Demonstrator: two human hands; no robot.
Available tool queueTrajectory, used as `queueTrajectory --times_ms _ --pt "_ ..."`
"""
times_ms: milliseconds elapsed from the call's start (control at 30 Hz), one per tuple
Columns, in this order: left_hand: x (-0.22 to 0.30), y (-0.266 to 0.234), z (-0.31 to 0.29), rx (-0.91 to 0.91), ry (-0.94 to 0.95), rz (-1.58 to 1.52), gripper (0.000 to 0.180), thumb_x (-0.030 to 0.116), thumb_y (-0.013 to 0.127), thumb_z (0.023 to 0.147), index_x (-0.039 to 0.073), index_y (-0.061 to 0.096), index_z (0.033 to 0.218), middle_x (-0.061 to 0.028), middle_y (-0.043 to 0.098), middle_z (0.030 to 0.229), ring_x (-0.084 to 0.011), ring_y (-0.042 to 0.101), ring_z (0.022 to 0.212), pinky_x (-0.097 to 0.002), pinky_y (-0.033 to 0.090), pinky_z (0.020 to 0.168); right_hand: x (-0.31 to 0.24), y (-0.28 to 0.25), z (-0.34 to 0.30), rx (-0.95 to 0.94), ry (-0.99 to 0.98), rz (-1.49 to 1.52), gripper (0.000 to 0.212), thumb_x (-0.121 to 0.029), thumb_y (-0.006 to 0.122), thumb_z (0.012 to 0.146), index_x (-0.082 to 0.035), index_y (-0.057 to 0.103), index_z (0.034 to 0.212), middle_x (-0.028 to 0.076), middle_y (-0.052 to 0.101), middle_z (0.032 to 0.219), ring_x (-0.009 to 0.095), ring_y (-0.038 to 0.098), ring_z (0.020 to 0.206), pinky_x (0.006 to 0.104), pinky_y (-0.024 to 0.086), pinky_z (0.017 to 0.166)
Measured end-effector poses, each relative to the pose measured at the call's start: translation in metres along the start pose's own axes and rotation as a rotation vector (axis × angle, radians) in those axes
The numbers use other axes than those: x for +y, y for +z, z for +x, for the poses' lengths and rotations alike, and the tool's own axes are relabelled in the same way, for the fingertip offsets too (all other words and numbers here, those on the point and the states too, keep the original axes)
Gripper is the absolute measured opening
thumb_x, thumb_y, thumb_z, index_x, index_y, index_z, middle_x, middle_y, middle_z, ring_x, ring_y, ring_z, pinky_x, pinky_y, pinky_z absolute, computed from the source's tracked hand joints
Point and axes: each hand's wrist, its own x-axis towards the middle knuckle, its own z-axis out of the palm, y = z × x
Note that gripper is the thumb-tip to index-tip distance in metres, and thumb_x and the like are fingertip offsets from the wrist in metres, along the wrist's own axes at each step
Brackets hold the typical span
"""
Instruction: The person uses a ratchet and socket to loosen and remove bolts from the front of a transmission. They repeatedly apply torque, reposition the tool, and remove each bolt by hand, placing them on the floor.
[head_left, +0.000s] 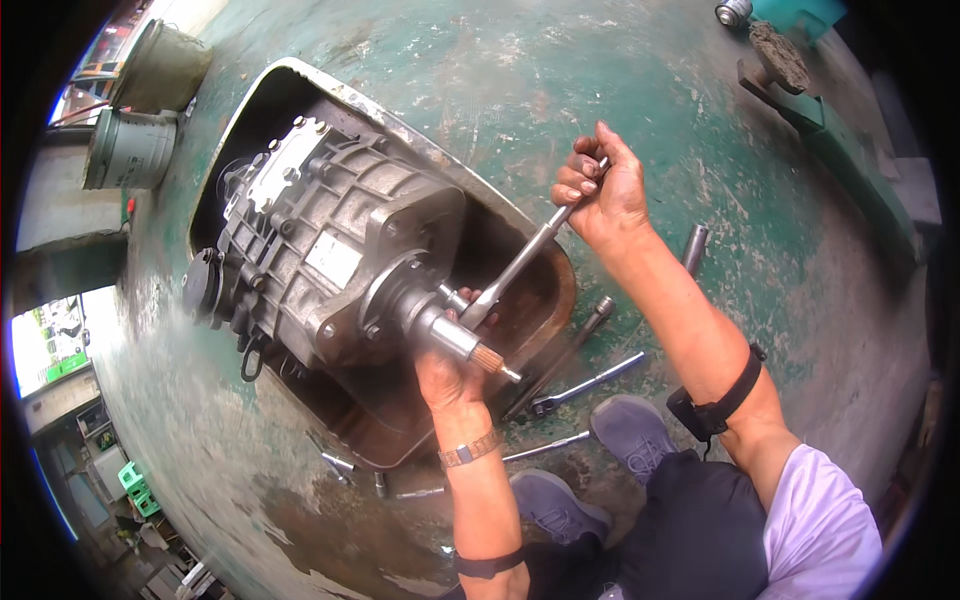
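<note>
A grey metal gearbox rests in a worn, pale-rimmed tub, its splined shaft pointing toward me. My right hand is closed round the handle of a long ratchet wrench, well out from the gearbox. The wrench slants down to its head, which lies beside the shaft, close to a socket at the gearbox's front face. From below, my left hand reaches round the shaft. Its fingertips show at the wrench head and appear to close on it; the shaft hides the rest of that hand.
On the green floor by my shoes lie another ratchet, a dark bar with a socket end and a metal tube. Buckets stand at the far left. A green metal frame stands at right.
</note>
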Motion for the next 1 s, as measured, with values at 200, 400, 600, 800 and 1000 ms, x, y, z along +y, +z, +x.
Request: queueTrajectory --times_ms 200,400,600,800,1000 --pt "0.002 -0.002 0.000 -0.007 -0.002 0.023 0.034 0.007 0.062 0.085 0.005 0.050 0.117 -0.0170 0.060 0.107 -0.0333 0.059 0.101 -0.0477 0.053 0.077 -0.002 0.001 0.000 0.035 0.035 0.041 0.032 -0.037 0.050 0.093 -0.008 0.050 0.079 -0.004 0.035 0.054 0.009 0.031 0.044 0.0252 0.029 0.044" --pt "0.003 -0.005 0.002 0.034 -0.041 -0.021 0.033 0.008 0.062 0.085 0.006 0.052 0.115 -0.0172 0.060 0.108 -0.0318 0.059 0.101 -0.0485 0.054 0.078 -0.003 0.018 0.001 0.023 0.002 -0.064 0.035 -0.038 0.046 0.096 -0.005 0.049 0.084 -0.001 0.037 0.061 0.009 0.033 0.049 0.0262 0.031 0.047" --pt "0.002 -0.001 0.000 0.047 -0.036 -0.039 0.031 0.006 0.060 0.086 0.006 0.052 0.115 -0.0164 0.057 0.111 -0.0305 0.058 0.105 -0.0495 0.054 0.079 0.000 0.030 0.017 0.118 0.010 -0.118 0.036 -0.037 0.046 0.096 -0.003 0.049 0.088 0.000 0.039 0.066 0.010 0.034 0.050 0.0274 0.034 0.048" --pt "0.000 0.004 0.000 0.052 -0.025 -0.040 0.032 0.004 0.059 0.086 0.007 0.051 0.117 -0.0145 0.057 0.113 -0.0297 0.056 0.109 -0.0499 0.054 0.079 0.002 0.036 0.029 0.070 0.026 -0.194 0.037 -0.037 0.045 0.097 -0.002 0.050 0.088 0.000 0.039 0.065 0.010 0.036 0.050 0.0289 0.036 0.048" --pt "0.003 -0.004 0.000 -0.041 0.009 -0.120 0.031 0.002 0.065 0.081 -0.005 0.054 0.110 -0.0222 0.057 0.115 -0.0351 0.054 0.111 -0.0532 0.048 0.093 0.001 0.005 0.036 0.122 0.075 -0.071 0.036 -0.037 0.043 0.098 -0.003 0.049 0.088 0.000 0.039 0.064 0.010 0.035 0.050 0.0297 0.039 0.050"
